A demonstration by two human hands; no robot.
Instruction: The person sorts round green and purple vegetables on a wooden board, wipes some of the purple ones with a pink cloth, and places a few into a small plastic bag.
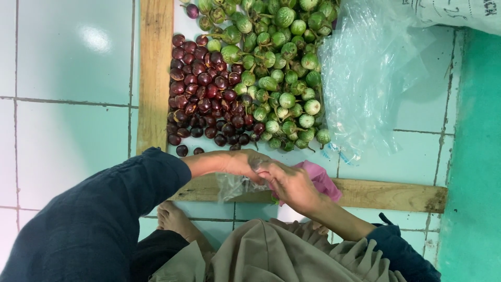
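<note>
Head view: hands (271, 175) on clear bag (232, 185)

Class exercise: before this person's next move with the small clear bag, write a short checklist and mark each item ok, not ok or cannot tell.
1. Both hands on the small clear bag: left hand and right hand meet at it: ok.
2. Bag mouth open: crumpled, cannot tell.
3. Purple fruits within reach, just beyond the hands: ok.
4. Green fruits kept apart from purple: piles touch and mix at their border: not ok.
5. Pink bag clear of the hands: lies under the right hand: not ok.
</note>
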